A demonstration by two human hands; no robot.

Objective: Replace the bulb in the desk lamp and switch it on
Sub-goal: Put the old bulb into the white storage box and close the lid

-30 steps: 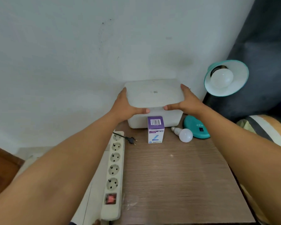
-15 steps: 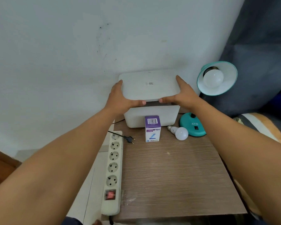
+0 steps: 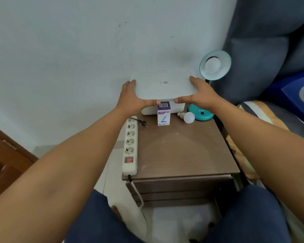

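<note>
I have both hands on the flat white plastic lid [image 3: 162, 84] of the white storage box [image 3: 178, 109]: my left hand [image 3: 132, 100] clamps its left edge, my right hand [image 3: 199, 95] its right edge, thumbs under the near rim, fingers spread along the sides. The lid is clear of the box body, which sits just below the grip against the wall.

To do this well, I judge I should keep the lid level and carry it away from the teal metal lamp shade [image 3: 215, 65], which hangs just right of my right hand with its frosted round bulb [image 3: 212, 64] in the socket. The lid looks smooth and slightly flexible, so an even squeeze from both sides should stop it bowing or slipping.

Below my thumbs stands a small purple-and-white cardboard bulb carton [image 3: 163, 114], upright, almost touching the box front. Right of it, under my right wrist, a loose white bulb [image 3: 188, 117] lies on its side, screw base toward the carton, beside the glossy teal lamp base [image 3: 201, 114]. Under my left forearm, a cream power strip [image 3: 130, 146] runs along the wood-grain bedside table [image 3: 182, 155], the lamp's black plug [image 3: 144, 123] lying unplugged beside it.
</note>
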